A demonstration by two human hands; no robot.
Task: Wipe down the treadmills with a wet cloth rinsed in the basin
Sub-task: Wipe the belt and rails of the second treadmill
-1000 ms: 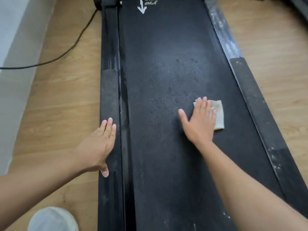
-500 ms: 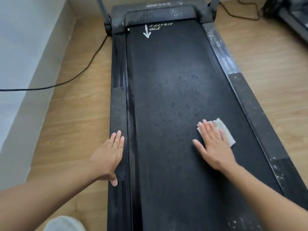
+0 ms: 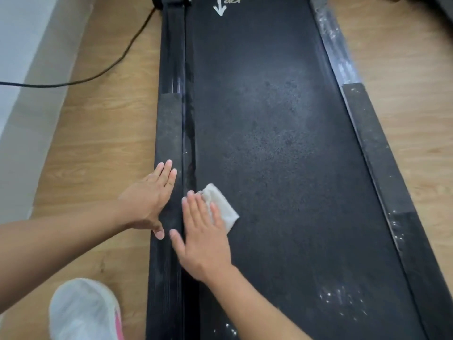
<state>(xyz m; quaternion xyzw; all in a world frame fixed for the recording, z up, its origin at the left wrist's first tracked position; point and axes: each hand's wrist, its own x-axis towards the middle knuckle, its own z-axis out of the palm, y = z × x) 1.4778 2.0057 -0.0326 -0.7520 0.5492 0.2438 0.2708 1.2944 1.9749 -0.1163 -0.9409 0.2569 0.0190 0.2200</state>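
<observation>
A black treadmill belt (image 3: 282, 133) runs up the middle of the view, dusty and speckled. My right hand (image 3: 203, 234) lies flat with straight fingers on a small white cloth (image 3: 223, 207), pressing it onto the belt near its left edge. My left hand (image 3: 149, 200) rests flat on the left side rail (image 3: 169, 123), fingers straight, holding nothing. The two hands are close together, thumbs almost touching. No basin is in view.
The right side rail (image 3: 377, 148) carries white dust specks. A black power cable (image 3: 103, 69) trails across the wooden floor (image 3: 103, 143) to the left. A white wall base (image 3: 31, 99) stands at far left. A white shoe (image 3: 83, 312) shows at bottom left.
My right hand has slid the cloth leftward across the belt, from the right side to the left edge beside my left hand. The left hand stays on the rail.
</observation>
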